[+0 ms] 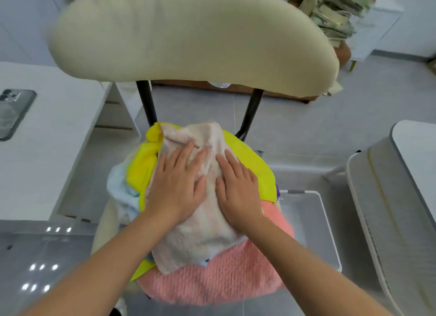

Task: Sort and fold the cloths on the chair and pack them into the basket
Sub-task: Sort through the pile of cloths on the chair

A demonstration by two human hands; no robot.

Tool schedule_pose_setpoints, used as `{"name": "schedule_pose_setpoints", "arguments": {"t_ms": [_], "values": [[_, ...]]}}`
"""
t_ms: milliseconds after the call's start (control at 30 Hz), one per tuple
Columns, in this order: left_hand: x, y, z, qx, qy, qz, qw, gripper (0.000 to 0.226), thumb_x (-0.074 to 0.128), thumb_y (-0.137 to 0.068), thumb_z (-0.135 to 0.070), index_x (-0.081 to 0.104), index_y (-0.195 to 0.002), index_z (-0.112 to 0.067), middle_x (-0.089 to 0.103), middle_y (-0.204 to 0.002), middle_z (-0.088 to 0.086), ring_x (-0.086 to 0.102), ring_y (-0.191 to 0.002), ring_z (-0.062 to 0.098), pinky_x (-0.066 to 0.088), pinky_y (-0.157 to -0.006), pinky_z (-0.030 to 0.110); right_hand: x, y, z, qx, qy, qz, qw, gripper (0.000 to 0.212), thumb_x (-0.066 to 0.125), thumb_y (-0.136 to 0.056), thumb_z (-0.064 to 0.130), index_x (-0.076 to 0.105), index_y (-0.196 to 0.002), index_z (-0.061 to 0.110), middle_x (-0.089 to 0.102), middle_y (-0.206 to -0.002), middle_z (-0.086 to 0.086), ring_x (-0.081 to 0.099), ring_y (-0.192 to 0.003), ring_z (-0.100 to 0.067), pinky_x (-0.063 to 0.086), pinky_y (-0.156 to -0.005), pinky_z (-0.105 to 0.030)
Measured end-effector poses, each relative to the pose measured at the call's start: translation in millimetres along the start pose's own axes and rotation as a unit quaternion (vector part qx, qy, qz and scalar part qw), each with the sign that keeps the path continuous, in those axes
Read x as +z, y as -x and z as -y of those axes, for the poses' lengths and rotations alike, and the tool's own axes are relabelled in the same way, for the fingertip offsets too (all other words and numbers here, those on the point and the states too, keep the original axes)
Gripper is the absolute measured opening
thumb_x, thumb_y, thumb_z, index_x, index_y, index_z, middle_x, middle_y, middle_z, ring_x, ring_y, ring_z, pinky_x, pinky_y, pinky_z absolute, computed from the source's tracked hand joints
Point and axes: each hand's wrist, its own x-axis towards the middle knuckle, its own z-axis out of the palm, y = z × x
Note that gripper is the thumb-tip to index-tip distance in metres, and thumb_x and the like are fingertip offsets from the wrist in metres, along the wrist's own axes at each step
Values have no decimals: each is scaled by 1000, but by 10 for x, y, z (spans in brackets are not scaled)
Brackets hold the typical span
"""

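A heap of cloths covers the seat of a cream chair [188, 34]. On top lies a pale beige towel [200, 233]. My left hand [177, 186] and my right hand [236, 186] press flat on it side by side, fingers straight. Under the towel are a yellow cloth [250, 164], a pink knitted cloth [219, 282] nearest me and a light blue cloth [118, 186] at the left. A white plastic basket [323, 226] stands on the floor to the right of the chair; its visible inside holds nothing.
A white table [59, 131] at the left carries a grey phone [11, 112]. A white lidded bin [389, 209] stands at the far right. A glossy grey surface [35, 268] is at the lower left. Grey floor lies beyond the chair.
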Motion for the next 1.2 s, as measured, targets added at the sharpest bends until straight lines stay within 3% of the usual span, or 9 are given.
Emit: {"name": "schedule_pose_setpoints", "arguments": {"t_ms": [167,433,533,667,800,933,1033,1100,1200], "values": [[124,52,53,11,-7,-69,997,62,28,-84,-44,42,-141,-24,43,-145,7,42,-131,26,32,-107,49,120,17,-79,-33,5,-33,999,62,16,-86,45,34,-144,31,28,-154,8,32,-138,-16,28,-109,-39],[240,94,78,19,-5,-107,994,65,18,-83,-49,42,-140,-27,39,-147,-1,38,-133,18,28,-111,45,216,55,-122,-51,20,-49,997,63,10,-86,47,29,-145,35,22,-155,14,25,-139,-8,23,-107,-33],[255,100,87,25,-2,-114,993,66,17,-83,-49,43,-139,-28,40,-147,-2,37,-133,18,27,-111,45,229,57,-121,-49,26,-46,997,60,13,-87,44,27,-145,35,21,-155,14,25,-139,-8,22,-109,-34],[309,86,83,26,-8,-139,990,59,24,-84,-45,51,-132,-25,49,-139,2,46,-127,21,35,-106,46,256,64,-115,-43,52,-55,996,74,-2,-79,50,23,-146,36,18,-156,14,25,-139,-9,23,-108,-34],[380,86,58,20,-25,-154,988,54,30,-84,-41,55,-128,-22,54,-134,5,52,-120,24,41,-99,47,334,74,-115,-47,77,-78,993,76,-3,-79,48,27,-146,31,21,-157,8,30,-138,-13,27,-107,-38],[363,155,15,24,-35,-131,991,66,14,-83,-45,44,-138,-24,40,-147,3,38,-132,22,27,-109,46,330,152,-95,-29,87,-61,994,78,-7,-77,49,23,-147,30,15,-159,3,28,-140,-16,27,-110,-41],[356,159,-13,22,-45,-97,994,76,0,-78,-48,29,-145,-29,25,-154,-1,24,-139,18,17,-114,44,299,199,-73,0,76,-44,996,59,6,-92,46,20,-148,31,13,-159,-1,26,-141,-19,25,-111,-41],[361,169,-30,28,-50,-101,993,76,0,-78,-48,29,-145,-28,26,-154,0,25,-139,19,18,-114,46,298,220,-82,15,66,-42,997,48,21,-101,38,19,-148,32,13,-159,-2,27,-140,-21,24,-112,-41],[402,178,-39,38,-41,-114,992,71,8,-81,-46,35,-144,-26,33,-151,3,31,-137,22,20,-112,47,305,251,-109,21,50,-42,998,46,23,-102,35,20,-148,32,15,-159,-2,24,-142,-21,21,-113,-41]]}}
